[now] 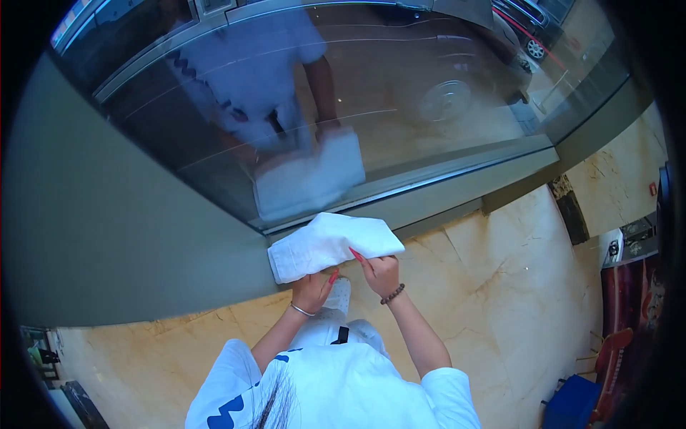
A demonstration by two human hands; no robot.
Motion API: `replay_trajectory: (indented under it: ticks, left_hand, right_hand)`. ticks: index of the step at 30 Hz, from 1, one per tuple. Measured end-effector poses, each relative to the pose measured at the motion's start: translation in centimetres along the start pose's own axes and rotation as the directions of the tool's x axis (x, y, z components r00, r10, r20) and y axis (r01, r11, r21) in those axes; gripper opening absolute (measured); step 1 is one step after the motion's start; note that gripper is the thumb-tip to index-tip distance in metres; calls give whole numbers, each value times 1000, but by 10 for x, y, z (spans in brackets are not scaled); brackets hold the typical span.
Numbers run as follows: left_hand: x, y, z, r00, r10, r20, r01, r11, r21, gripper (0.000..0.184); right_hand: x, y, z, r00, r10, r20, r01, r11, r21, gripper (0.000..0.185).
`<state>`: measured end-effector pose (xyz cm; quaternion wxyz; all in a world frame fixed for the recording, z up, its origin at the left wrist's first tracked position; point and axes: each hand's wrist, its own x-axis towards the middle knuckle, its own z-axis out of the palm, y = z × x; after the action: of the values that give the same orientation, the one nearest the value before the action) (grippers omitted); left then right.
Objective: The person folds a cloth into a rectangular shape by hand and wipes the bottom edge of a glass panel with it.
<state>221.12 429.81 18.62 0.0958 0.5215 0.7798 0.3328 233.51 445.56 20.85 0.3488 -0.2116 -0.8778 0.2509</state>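
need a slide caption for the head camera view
Left hand and right hand hold a white cloth below a reflecting glass pane.

Person in wht shirt (pixel 350 390) at 6 o'clock, both hands on folded white cloth (pixel 332 243) near ctr. L hand (pixel 309 294), ~7 o'clock, at cloth's lower edge, silver bangle, fingers mostly hidden under it; R hand (pixel 381 274), 5 o'clock, thumb on top of cloth, beaded bracelet. Red nails. Glass pane (pixel 386 86) at 12, w/ reflection (pixel 250 53) of person + cloth ~11. Dk car (pixel 549 34) ~1-2. Grey panel (pixel 107 229) at 9. Marble floor (pixel 493 307), blue seat (pixel 569 402) + red chair (pixel 612 357) ~4.
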Motion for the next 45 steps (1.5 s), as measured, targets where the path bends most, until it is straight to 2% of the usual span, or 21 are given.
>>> replay_trajectory:
  ticks: [3, 4, 7, 8, 11, 13, 15, 16, 19, 21, 23, 24, 27, 28, 30, 35, 37, 41, 43, 44, 45]
  left_hand:
    - [0, -19, 0, 994, -69, -84, 76, 994, 81, 50]
    - [3, -24, -1, 989, -99, -114, 111, 988, 107, 48]
    - [9, -36, -4, 992, -116, -42, 122, 976, 181, 47]
    - [9, -27, -6, 991, -126, -48, 133, 972, 195, 50]
    - [-17, -26, 2, 988, -142, -64, 150, 975, 163, 46]
    - [-30, -18, -1, 991, -104, -79, 116, 978, 173, 44]
    - [-39, -14, -1, 993, 9, -118, 13, 982, 188, 46]
    - [-45, -7, -3, 982, 46, -182, -18, 988, 154, 45]
    - [-69, 9, 5, 971, -13, -237, 47, 990, 137, 41]
    - [-64, 24, 4, 968, -69, -242, 94, 991, 95, 39]
    - [-64, 20, 15, 914, -83, -396, 137, 984, 110, 38]
    - [-62, 18, 16, 913, -87, -399, 144, 983, 113, 38]
    - [-48, 10, 15, 924, -112, -366, 173, 975, 140, 37]
    - [-38, 9, 15, 928, -187, -321, 247, 956, 159, 37]
    - [-22, 3, 9, 921, -288, -262, 341, 921, 188, 36]
    - [-6, -12, 2, 938, -241, -250, 296, 931, 215, 43]
    - [-3, -11, 4, 943, -204, -265, 267, 936, 230, 35]
    - [0, -3, -3, 964, -179, -197, 222, 949, 224, 41]
    - [-8, -3, 2, 922, -330, -203, 362, 921, 146, 51]
    - [-11, 3, 4, 919, -337, -207, 369, 918, 143, 51]
    - [-13, 12, 4, 925, -236, -299, 285, 949, 133, 55]
  right_hand:
    - [10, 12, 33, 999, -54, 6, 54, 998, -15, 9]
    - [13, 14, 41, 1000, -22, 9, 22, 1000, -2, 10]
    - [21, 20, 41, 998, -45, 42, 42, 997, 67, 10]
    - [21, 22, 33, 993, -62, 102, 58, 997, 48, 10]
    - [10, 15, 8, 992, -106, 70, 98, 990, 105, 13]
    - [-1, 2, -10, 991, -105, 87, 94, 988, 126, 21]
    - [-10, -9, -24, 981, -178, 71, 170, 980, 103, 22]
    - [-12, -15, -33, 977, -193, 86, 179, 972, 155, 23]
    - [-19, -12, -44, 970, -222, 95, 183, 934, 307, 26]
    - [-18, -6, -46, 970, -184, 158, 97, 893, 440, 25]
    - [-11, 3, -38, 957, -206, 203, 130, 933, 335, 22]
    - [-9, 8, -31, 952, -216, 215, 145, 942, 304, 22]
    - [4, 26, -8, 936, -272, 224, 213, 943, 256, 22]
    - [10, 34, 1, 924, -315, 218, 264, 936, 233, 21]
    - [20, 46, 17, 924, -301, 235, 240, 937, 253, 20]
    - [31, 51, 26, 933, -249, 259, 199, 958, 205, 17]
    - [35, 51, 23, 936, -296, 189, 265, 949, 171, 16]
    - [37, 54, 23, 938, -314, 149, 290, 943, 163, 16]
    - [29, 61, 23, 952, -180, 247, 124, 966, 226, 17]
    - [28, 59, 15, 950, -184, 253, 127, 965, 228, 17]
    - [30, 52, 0, 955, -223, 196, 170, 952, 256, 18]
